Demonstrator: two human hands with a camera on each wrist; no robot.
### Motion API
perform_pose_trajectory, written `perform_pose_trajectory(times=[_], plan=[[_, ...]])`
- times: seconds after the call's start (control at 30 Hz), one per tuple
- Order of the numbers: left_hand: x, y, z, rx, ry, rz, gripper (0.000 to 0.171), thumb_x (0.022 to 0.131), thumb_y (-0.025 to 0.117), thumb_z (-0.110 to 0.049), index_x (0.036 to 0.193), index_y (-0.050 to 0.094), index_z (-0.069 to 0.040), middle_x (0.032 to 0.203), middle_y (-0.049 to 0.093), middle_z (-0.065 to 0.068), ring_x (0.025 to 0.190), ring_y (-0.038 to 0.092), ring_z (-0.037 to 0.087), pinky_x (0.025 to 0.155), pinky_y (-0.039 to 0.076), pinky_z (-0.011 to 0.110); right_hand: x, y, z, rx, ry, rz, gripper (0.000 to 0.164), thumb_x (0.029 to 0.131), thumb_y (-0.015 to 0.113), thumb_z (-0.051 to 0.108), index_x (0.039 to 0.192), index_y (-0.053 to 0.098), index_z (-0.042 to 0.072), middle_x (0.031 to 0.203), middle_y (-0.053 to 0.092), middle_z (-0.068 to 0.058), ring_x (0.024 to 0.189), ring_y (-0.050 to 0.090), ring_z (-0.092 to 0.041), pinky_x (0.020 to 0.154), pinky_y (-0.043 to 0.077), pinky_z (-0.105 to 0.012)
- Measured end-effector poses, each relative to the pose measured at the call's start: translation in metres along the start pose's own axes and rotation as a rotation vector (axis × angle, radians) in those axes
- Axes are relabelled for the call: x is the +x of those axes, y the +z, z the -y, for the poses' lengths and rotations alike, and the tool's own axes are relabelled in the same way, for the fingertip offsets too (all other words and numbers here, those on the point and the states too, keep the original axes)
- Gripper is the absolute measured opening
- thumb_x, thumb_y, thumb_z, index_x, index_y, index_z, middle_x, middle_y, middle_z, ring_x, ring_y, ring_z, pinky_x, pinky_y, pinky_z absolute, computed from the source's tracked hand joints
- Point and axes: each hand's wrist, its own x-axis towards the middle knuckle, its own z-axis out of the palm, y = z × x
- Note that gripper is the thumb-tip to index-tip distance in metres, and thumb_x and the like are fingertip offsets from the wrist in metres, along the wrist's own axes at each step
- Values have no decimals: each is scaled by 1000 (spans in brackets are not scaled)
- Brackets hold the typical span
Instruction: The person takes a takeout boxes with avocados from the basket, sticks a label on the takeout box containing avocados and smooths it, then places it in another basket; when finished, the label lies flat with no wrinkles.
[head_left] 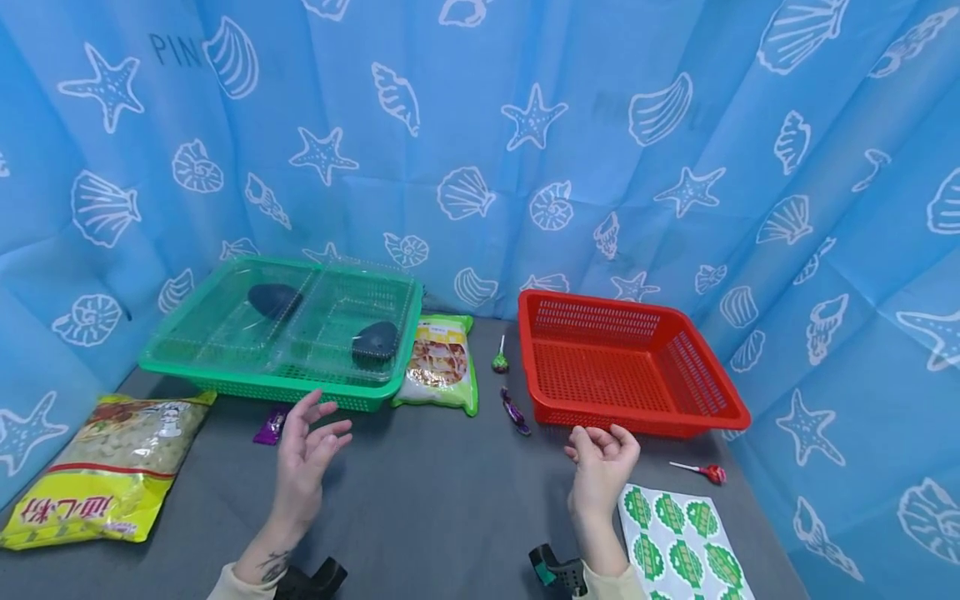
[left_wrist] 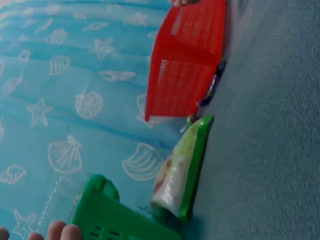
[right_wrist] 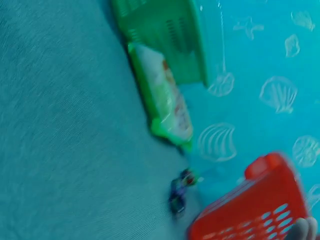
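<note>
My left hand point(head_left: 303, 462) hovers before the front of a green basket point(head_left: 360, 399), fingers spread and relaxed, holding nothing. On that basket lies a clear plastic two-compartment tray point(head_left: 300, 333), and two dark rounded objects, one on the left point(head_left: 274, 300) and one on the right point(head_left: 375, 343), show there. A small purple wrapped candy point(head_left: 271, 425) is beside the left hand on the table. My right hand point(head_left: 602, 467), loosely bent and holding nothing, is just before the front wall of a red basket point(head_left: 637, 421). Fingertips point(right_wrist: 300, 231) overlap the red basket in the right wrist view.
A yellow food bag point(head_left: 112, 467) lies far left; a green-edged food packet point(head_left: 437, 367) sits between the baskets. Nearby are a green lollipop point(head_left: 500, 358) and a dark purple wrapped candy point(head_left: 514, 412). A red lollipop point(head_left: 708, 473) and a green sticker sheet point(head_left: 682, 542) lie right. A blue curtain point(head_left: 480, 125) stands behind.
</note>
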Motion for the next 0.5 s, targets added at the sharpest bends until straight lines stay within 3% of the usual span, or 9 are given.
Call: perform_pose_trajectory(times=[0.1, 0.2, 0.37, 0.5], plan=[[0, -5, 4, -19, -5, -56, 48, 85, 36, 8, 130, 20, 8, 111, 35, 15, 88, 57, 12, 74, 49, 22, 10, -6, -16, 3, 14, -143, 66, 68, 74, 11, 115, 28, 14, 88, 47, -11, 62, 58, -23, 52, 51, -32], [4, -7, 6, -15, -17, -100, 48, 85, 39, 6, 130, 21, 6, 110, 32, 17, 85, 58, 11, 73, 49, 22, 19, -9, -25, 8, 6, -230, 75, 65, 76, 14, 118, 24, 18, 92, 42, -10, 60, 57, -23, 52, 51, -34], [13, -11, 2, 8, -41, -169, 49, 85, 42, 1, 130, 22, 4, 111, 29, 19, 82, 58, 10, 71, 50, 22, 35, -3, -34, 25, 6, -315, 84, 61, 79, 18, 122, 21, 23, 94, 35, -8, 52, 51, -22, 51, 51, -34], [22, -13, 0, 47, -61, -214, 53, 85, 46, -3, 131, 22, 1, 113, 30, 15, 81, 56, 16, 70, 50, 22, 45, 0, -38, 56, 16, -330, 88, 60, 80, 17, 123, 19, 25, 96, 36, -10, 49, 51, -24, 52, 51, -34]])
